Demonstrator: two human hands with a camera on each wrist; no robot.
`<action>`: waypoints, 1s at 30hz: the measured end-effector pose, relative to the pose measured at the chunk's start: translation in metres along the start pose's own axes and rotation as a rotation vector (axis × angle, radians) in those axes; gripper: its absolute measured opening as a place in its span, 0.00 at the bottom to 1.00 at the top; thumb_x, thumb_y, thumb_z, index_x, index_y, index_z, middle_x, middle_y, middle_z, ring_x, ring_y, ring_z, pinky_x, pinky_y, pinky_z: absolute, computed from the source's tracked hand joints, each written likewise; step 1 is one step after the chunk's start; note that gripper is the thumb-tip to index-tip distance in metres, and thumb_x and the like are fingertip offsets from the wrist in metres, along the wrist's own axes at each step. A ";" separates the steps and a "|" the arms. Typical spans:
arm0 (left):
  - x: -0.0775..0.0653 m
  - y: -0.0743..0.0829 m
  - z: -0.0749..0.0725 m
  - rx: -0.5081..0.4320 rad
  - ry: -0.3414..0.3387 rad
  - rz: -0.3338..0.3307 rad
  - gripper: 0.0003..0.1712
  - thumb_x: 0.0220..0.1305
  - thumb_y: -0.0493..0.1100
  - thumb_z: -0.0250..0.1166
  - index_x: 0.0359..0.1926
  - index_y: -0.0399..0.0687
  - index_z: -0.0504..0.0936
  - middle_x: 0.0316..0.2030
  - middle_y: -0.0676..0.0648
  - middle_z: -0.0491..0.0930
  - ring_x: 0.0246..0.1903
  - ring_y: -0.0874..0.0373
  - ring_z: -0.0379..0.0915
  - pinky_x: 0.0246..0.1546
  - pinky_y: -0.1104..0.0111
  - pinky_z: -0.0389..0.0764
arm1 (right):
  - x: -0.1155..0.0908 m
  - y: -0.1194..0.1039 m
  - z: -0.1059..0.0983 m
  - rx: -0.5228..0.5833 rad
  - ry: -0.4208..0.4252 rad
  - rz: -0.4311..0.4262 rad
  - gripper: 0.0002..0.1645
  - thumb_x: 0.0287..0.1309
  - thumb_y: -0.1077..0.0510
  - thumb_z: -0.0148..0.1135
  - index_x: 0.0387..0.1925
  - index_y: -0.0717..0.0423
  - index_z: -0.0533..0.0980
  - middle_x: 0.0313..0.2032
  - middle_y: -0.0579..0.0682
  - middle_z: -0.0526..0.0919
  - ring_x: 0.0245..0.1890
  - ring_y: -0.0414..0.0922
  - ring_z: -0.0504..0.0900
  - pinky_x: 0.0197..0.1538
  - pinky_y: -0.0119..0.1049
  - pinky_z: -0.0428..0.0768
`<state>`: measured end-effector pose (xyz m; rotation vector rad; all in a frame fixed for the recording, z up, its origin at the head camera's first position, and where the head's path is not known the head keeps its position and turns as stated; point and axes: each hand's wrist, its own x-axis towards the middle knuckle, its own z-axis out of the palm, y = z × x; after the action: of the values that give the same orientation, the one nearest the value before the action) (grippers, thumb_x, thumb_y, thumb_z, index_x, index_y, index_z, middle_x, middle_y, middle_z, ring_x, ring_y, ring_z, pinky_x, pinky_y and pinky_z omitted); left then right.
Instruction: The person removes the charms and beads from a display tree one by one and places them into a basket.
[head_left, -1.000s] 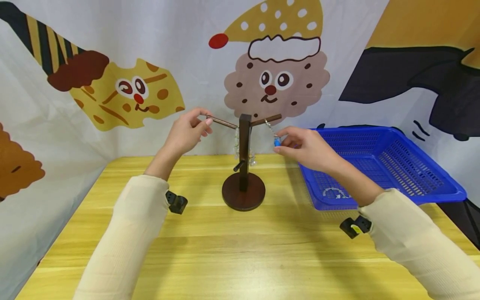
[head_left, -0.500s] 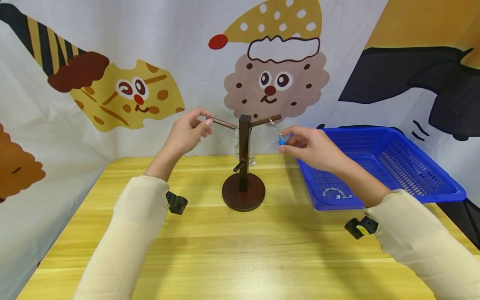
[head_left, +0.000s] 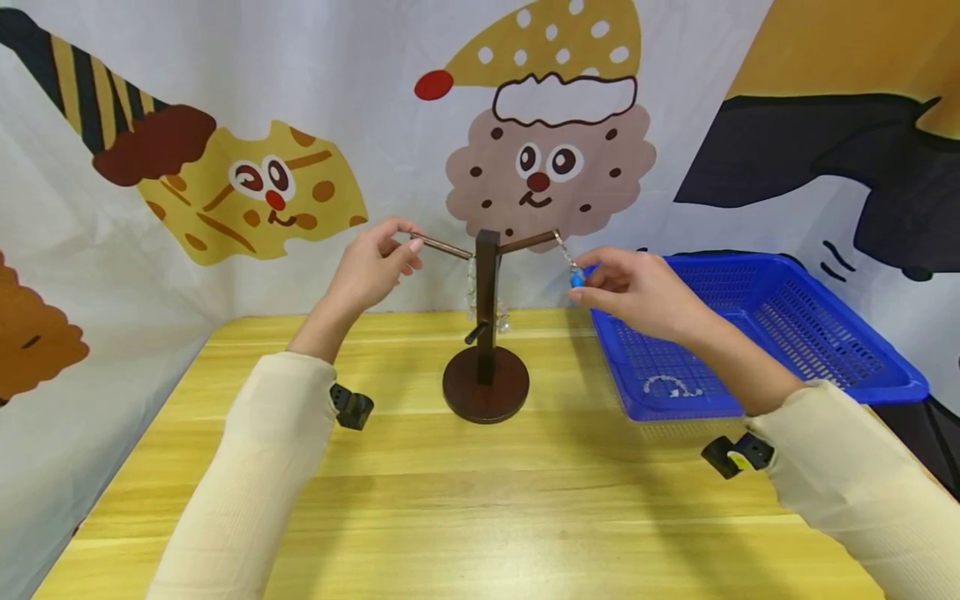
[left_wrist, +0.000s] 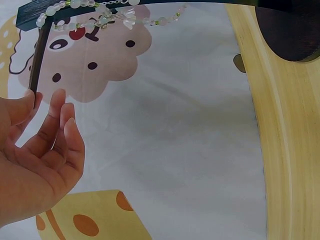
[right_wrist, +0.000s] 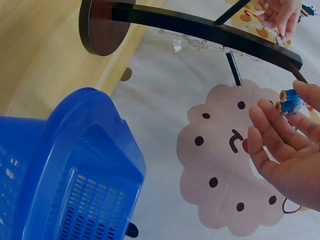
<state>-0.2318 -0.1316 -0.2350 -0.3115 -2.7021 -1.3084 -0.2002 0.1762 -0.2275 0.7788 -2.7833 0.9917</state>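
A dark wooden jewelry stand [head_left: 487,317] with a round base rises from the table, several pegs on its post. My left hand [head_left: 369,265] pinches the tip of the upper left peg [left_wrist: 36,70] between thumb and index finger. With my right hand [head_left: 641,292] I pinch a blue figure-shaped charm [right_wrist: 289,101]. From it a thin beaded strand [head_left: 563,247] runs up, slanting, to the tip of the upper right peg [head_left: 525,242]; whether it loops round the peg is too small to tell. A pale beaded bracelet [left_wrist: 90,22] hangs near the post.
At the right stands a blue plastic basket [head_left: 630,408] with mesh walls. Inside it lies a clear beaded bracelet [head_left: 663,382]. Behind the wooden table [head_left: 450,517] hangs a printed cloth [head_left: 405,150] with cartoon figures.
My right hand has moved right with the blue charm, and the strand's upper end has slid outward along the right peg to its tip. The left hand holds the same place.
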 end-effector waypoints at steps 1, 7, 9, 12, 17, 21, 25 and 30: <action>0.000 0.000 0.000 0.000 0.000 -0.002 0.17 0.68 0.48 0.50 0.54 0.49 0.72 0.35 0.42 0.80 0.35 0.52 0.73 0.35 0.60 0.72 | 0.000 0.000 -0.001 -0.002 0.001 0.000 0.17 0.57 0.55 0.61 0.47 0.59 0.74 0.28 0.49 0.82 0.28 0.43 0.80 0.32 0.37 0.74; -0.001 0.000 0.000 -0.002 -0.004 -0.007 0.17 0.68 0.48 0.50 0.55 0.50 0.72 0.35 0.42 0.80 0.35 0.53 0.73 0.36 0.60 0.72 | -0.003 0.001 -0.004 -0.016 0.014 -0.009 0.17 0.58 0.54 0.61 0.47 0.58 0.74 0.28 0.48 0.82 0.27 0.42 0.79 0.31 0.35 0.73; -0.001 0.000 0.000 -0.002 -0.004 -0.007 0.17 0.68 0.48 0.50 0.55 0.50 0.72 0.35 0.42 0.80 0.35 0.53 0.73 0.36 0.60 0.72 | -0.004 0.002 -0.005 -0.018 0.014 -0.010 0.18 0.58 0.54 0.60 0.47 0.58 0.74 0.28 0.48 0.82 0.27 0.42 0.79 0.31 0.35 0.73; -0.001 0.000 0.000 -0.003 -0.006 -0.006 0.17 0.69 0.49 0.50 0.55 0.49 0.72 0.35 0.42 0.80 0.35 0.53 0.73 0.36 0.60 0.72 | -0.006 0.003 -0.006 -0.016 0.010 -0.003 0.17 0.58 0.54 0.60 0.48 0.58 0.74 0.28 0.49 0.81 0.27 0.43 0.78 0.31 0.35 0.73; 0.000 0.000 0.000 -0.002 -0.004 -0.001 0.18 0.69 0.48 0.50 0.55 0.49 0.72 0.35 0.42 0.80 0.35 0.52 0.73 0.36 0.60 0.72 | -0.008 0.006 -0.007 -0.018 0.005 0.010 0.18 0.59 0.53 0.59 0.48 0.57 0.74 0.28 0.49 0.81 0.28 0.43 0.78 0.31 0.36 0.72; 0.000 0.000 0.000 0.000 -0.002 0.000 0.17 0.69 0.48 0.50 0.55 0.49 0.72 0.35 0.42 0.80 0.35 0.52 0.73 0.36 0.60 0.72 | -0.010 0.007 -0.009 -0.034 0.011 0.013 0.16 0.59 0.53 0.59 0.46 0.57 0.74 0.28 0.49 0.81 0.27 0.43 0.78 0.31 0.36 0.72; 0.000 0.000 0.000 -0.006 -0.002 0.000 0.18 0.69 0.48 0.50 0.55 0.48 0.71 0.35 0.41 0.80 0.36 0.52 0.73 0.36 0.60 0.72 | -0.012 0.008 -0.011 -0.051 0.013 0.026 0.16 0.58 0.53 0.60 0.46 0.56 0.75 0.27 0.48 0.81 0.27 0.43 0.78 0.31 0.36 0.71; 0.000 0.000 0.001 -0.008 -0.004 -0.004 0.18 0.69 0.49 0.50 0.55 0.48 0.71 0.35 0.41 0.80 0.36 0.52 0.73 0.36 0.60 0.72 | -0.019 0.012 -0.015 -0.068 -0.002 0.052 0.17 0.58 0.51 0.60 0.47 0.55 0.75 0.28 0.48 0.81 0.28 0.44 0.78 0.32 0.40 0.72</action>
<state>-0.2320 -0.1314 -0.2356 -0.3096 -2.7027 -1.3207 -0.1912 0.2014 -0.2273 0.7023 -2.8356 0.9000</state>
